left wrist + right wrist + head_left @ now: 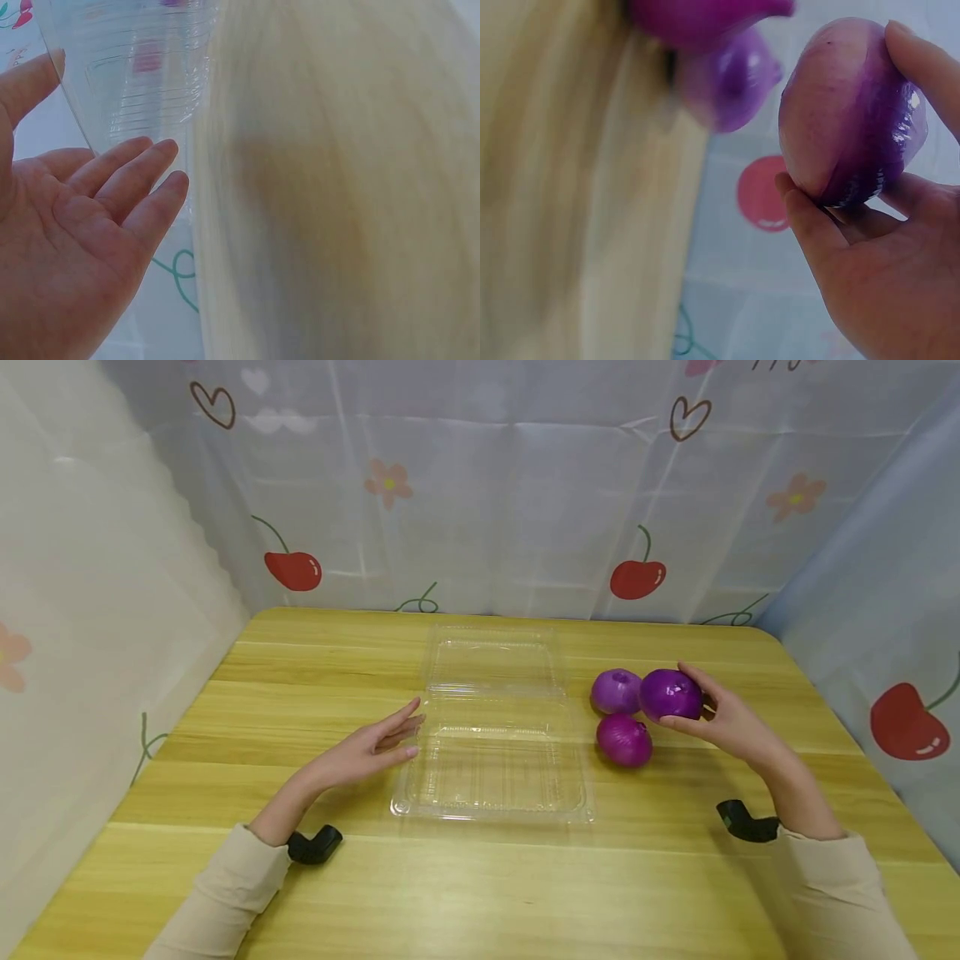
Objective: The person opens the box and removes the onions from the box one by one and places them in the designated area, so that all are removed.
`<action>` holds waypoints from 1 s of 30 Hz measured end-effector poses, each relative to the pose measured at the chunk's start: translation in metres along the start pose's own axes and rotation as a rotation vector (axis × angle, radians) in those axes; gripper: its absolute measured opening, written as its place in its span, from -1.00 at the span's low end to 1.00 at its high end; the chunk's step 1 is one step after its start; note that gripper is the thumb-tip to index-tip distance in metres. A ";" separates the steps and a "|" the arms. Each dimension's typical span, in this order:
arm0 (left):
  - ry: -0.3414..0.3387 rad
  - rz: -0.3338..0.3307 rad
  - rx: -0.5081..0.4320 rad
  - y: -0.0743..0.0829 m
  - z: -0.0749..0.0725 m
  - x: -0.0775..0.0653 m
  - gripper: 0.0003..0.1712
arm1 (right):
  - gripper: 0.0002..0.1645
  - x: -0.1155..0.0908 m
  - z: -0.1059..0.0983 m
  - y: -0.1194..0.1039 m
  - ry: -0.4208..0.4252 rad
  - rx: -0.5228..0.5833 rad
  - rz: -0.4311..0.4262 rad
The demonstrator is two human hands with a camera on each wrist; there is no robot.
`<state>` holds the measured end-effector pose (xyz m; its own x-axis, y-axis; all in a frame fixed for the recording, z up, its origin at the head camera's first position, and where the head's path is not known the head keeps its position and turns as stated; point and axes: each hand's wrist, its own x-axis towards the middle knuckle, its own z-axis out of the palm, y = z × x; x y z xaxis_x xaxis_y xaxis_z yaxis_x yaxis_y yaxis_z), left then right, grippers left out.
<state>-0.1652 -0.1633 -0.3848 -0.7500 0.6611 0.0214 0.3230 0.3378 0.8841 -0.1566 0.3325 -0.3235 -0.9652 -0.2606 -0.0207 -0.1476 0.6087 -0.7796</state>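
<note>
My right hand (731,718) grips a shiny purple onion (670,695) between thumb and fingers. In the right wrist view, that onion (847,112) shows a paler side and a dark glossy side. Two more purple onions are just left of it on the table: a lighter one (616,692) behind and a redder one (624,742) in front. A clear plastic clamshell box (495,768) lies opened out, its lid (493,662) folded back toward the wall. At the box's left edge is my left hand (367,750), fingers loosely extended, holding nothing; its fingertips overlap the rim in the left wrist view.
Everything stands on a light wood-grain table (495,893). A pale curtain (480,510) printed with cherries, flowers and hearts closes off the back and both sides. Black wrist mounts (315,845) jut inward from both cuffs, low over the tabletop.
</note>
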 end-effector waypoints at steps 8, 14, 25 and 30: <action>-0.006 -0.004 0.000 0.001 -0.001 0.000 -0.16 | 0.06 -0.002 -0.001 0.020 0.004 -0.014 0.065; -0.005 -0.003 -0.001 0.001 -0.001 0.000 -0.16 | 0.08 -0.001 -0.001 0.031 -0.005 -0.042 0.081; -0.003 0.002 -0.001 0.002 -0.001 0.000 -0.17 | 0.13 0.002 0.004 0.045 -0.014 -0.114 0.110; 0.000 -0.001 0.002 0.003 -0.001 0.000 -0.17 | 0.14 0.004 0.007 0.045 -0.025 -0.161 0.109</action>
<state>-0.1642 -0.1627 -0.3814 -0.7506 0.6605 0.0206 0.3233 0.3398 0.8832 -0.1653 0.3534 -0.3635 -0.9719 -0.2041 -0.1170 -0.0770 0.7458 -0.6617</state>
